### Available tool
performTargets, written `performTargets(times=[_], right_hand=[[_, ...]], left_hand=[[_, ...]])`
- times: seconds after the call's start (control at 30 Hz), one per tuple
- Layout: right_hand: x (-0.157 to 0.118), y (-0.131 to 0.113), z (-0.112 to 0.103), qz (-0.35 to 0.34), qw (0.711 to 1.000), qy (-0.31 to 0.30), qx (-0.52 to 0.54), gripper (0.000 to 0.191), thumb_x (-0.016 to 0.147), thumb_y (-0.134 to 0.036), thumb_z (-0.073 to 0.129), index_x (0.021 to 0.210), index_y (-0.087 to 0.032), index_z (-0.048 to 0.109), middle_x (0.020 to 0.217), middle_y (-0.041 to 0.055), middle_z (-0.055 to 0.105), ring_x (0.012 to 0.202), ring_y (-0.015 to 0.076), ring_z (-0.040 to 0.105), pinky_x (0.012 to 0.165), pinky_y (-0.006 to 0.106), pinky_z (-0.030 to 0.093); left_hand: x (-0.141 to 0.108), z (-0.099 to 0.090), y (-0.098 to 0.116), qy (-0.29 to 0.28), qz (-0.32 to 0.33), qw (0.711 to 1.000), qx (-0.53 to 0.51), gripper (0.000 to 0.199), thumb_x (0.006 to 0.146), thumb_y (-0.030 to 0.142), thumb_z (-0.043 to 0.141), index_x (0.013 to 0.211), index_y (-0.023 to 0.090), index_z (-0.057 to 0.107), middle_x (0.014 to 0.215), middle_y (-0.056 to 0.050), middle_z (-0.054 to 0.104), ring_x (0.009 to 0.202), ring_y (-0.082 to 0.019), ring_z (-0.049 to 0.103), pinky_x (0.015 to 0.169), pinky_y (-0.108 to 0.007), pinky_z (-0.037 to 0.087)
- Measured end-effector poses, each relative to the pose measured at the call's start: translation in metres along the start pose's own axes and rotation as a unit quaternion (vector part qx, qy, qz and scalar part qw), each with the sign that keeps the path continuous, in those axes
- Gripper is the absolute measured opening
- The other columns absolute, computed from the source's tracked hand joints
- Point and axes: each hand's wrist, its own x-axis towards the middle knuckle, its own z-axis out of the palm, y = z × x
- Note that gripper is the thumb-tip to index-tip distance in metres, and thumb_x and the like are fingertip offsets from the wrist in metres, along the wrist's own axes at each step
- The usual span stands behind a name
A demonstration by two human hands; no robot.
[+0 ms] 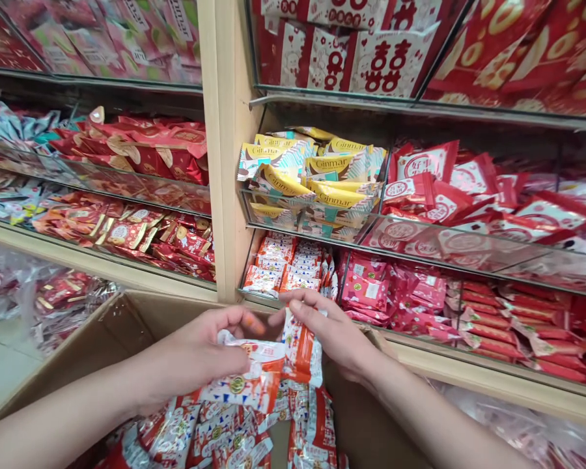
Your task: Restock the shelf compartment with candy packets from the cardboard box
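Note:
Above an open cardboard box (366, 417), my left hand (200, 355) is closed on a white, red and blue snack packet (254, 374), thumb on top. Close beside it, my right hand (334, 332) pinches another packet (303, 348) of the same kind by its upper end. The two packets overlap or touch at their edges. Several more such packets (229, 436) lie in the box below. Behind my hands, a low shelf compartment (247, 286) holds stacked packets (286, 264) of matching print.
Yellow Ginmar packets (317, 172) fill the compartment above, behind a clear front lip. Pink packets (371, 286) and red ones (488, 326) lie to the right. A wooden post (222, 163) divides the shelves. Plastic bags (63, 299) stand on the floor at left.

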Motion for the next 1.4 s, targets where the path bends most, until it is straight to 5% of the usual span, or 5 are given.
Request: performTargets(times=[0.37, 0.6, 0.73, 0.9, 1.4], right_hand=[[-0.001, 0.007, 0.008, -0.053, 0.998, -0.044, -0.004, 0.031, 0.085, -0.045, 0.043, 0.096, -0.019, 0.056, 0.089, 0.0043, 0.066, 0.085, 0.0156, 0.060, 0.078, 0.031, 0.045], [-0.003, 0.009, -0.002, -0.103, 0.975, 0.044, -0.189, 0.039, 0.084, -0.046, 0.044, 0.069, -0.014, 0.061, 0.060, 0.0002, 0.058, 0.055, 0.0103, 0.053, 0.051, 0.022, 0.042], [-0.008, 0.007, 0.000, -0.337, 0.870, 0.142, -0.332, 0.023, 0.087, -0.029, 0.044, 0.091, -0.017, 0.063, 0.083, 0.0041, 0.067, 0.077, 0.0146, 0.062, 0.068, 0.025, 0.049], [-0.017, 0.005, 0.008, -0.466, 0.772, -0.025, -0.431, 0.038, 0.082, -0.025, 0.054, 0.118, -0.016, 0.048, 0.111, 0.0116, 0.060, 0.109, 0.0195, 0.051, 0.092, 0.037, 0.042], [-0.004, 0.013, 0.004, -0.163, 0.970, 0.018, -0.181, 0.027, 0.078, -0.035, 0.057, 0.100, -0.019, 0.058, 0.091, 0.0053, 0.063, 0.083, 0.0154, 0.058, 0.073, 0.029, 0.046]], left_hand=[[0.008, 0.023, -0.014, -0.156, 0.056, 0.983, -0.083, 0.028, 0.078, 0.043, 0.052, 0.089, 0.017, 0.058, 0.093, -0.002, 0.061, 0.089, -0.019, 0.054, 0.080, -0.030, 0.040], [0.009, 0.016, -0.021, -0.073, 0.048, 0.996, 0.012, 0.037, 0.077, 0.051, 0.051, 0.090, 0.017, 0.057, 0.083, -0.001, 0.062, 0.081, -0.019, 0.056, 0.070, -0.028, 0.041], [0.002, 0.012, -0.012, -0.098, 0.013, 0.995, -0.002, 0.044, 0.075, 0.057, 0.050, 0.098, 0.020, 0.056, 0.082, 0.000, 0.064, 0.083, -0.017, 0.055, 0.076, -0.029, 0.038], [-0.007, 0.019, -0.003, -0.148, 0.020, 0.959, -0.241, 0.031, 0.077, 0.051, 0.054, 0.082, 0.021, 0.061, 0.047, 0.004, 0.057, 0.064, -0.014, 0.057, 0.067, -0.024, 0.042], [0.001, 0.007, -0.006, -0.089, 0.086, 0.990, 0.066, 0.031, 0.079, 0.035, 0.048, 0.104, 0.020, 0.058, 0.092, -0.001, 0.064, 0.088, -0.021, 0.054, 0.081, -0.031, 0.039]])
